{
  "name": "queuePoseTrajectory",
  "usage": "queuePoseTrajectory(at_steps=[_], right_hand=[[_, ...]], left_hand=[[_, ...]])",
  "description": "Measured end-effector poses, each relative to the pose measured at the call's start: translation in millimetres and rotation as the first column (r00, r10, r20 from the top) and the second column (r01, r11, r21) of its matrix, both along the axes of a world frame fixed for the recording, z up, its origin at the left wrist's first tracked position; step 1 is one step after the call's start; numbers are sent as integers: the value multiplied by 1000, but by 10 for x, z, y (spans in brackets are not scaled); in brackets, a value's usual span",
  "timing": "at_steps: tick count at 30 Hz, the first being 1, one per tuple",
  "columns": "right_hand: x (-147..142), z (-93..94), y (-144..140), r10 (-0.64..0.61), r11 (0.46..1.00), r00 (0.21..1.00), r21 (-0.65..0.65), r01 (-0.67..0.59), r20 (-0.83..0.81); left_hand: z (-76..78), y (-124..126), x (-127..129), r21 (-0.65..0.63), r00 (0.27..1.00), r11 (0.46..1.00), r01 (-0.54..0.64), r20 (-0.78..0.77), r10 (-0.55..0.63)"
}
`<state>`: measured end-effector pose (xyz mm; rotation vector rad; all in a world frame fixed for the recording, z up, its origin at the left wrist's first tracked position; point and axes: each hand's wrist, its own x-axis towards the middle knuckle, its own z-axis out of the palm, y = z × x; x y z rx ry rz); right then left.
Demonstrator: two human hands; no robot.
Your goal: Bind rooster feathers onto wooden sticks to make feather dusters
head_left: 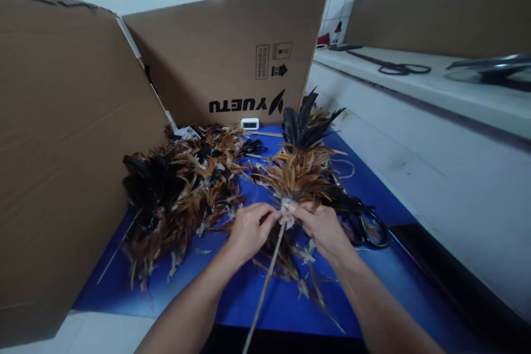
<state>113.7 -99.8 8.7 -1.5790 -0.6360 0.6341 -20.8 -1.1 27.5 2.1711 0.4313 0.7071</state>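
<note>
Between my hands is a feather duster (301, 174), with brown feathers bunched around a thin stick (267, 283) and black ones at its far end. The bare part of the stick runs down toward me. My right hand (323, 227) is closed on the pale whitish base of the brown feathers. From the other side, my left hand (250, 231) pinches at the same base, thumb and index finger together. Whatever fine thing lies between those left fingertips is too small to make out. Black-handled scissors (375, 230) lie right of my right hand, partly under dark feathers.
A large heap of brown and black feathers (194, 177) covers the left of the blue tabletop (249, 310). Cardboard panels (199, 55) stand behind and at left. A small white digital device (249, 124) sits at the back. More scissors (402, 68) lie on the right ledge (435, 86).
</note>
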Motion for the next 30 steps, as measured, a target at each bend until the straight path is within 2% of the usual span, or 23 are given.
queuePoseTrajectory(at_steps=[2, 4, 7, 9, 12, 15, 17, 26, 30], right_hand=[[-11, 6, 4, -2, 1000, 999, -8, 1, -38], [-20, 15, 7, 18, 1000, 997, -13, -19, -72], [-26, 29, 7, 72, 997, 991, -7, -73, -113], [-24, 29, 4, 107, 994, 983, 4, -108, -149], [-22, 16, 2, 153, 988, 968, 15, -153, -198], [-27, 10, 4, 169, 985, 964, 10, -170, -204], [-33, 20, 5, 151, 988, 970, -3, -155, -190], [-51, 79, -5, 162, 982, 980, -75, -171, -111], [-47, 32, -5, 160, 983, 977, -63, -170, -141]], left_hand=[[-2, 3, 4, -52, 998, 998, -24, 58, 27], [-25, -5, 19, -188, 994, 982, -5, 107, 26], [-80, -23, 58, -414, 983, 906, 89, 186, -11], [-113, -31, 85, -516, 971, 844, 144, 240, -20], [-148, -35, 115, -625, 956, 758, 187, 293, 6], [-169, -29, 126, -670, 950, 719, 186, 310, 43], [-176, -21, 125, -662, 950, 729, 171, 307, 57], [-90, 18, 92, -522, 957, 849, 83, 279, 78], [-82, 24, 83, -499, 973, 864, 71, 225, 50]])
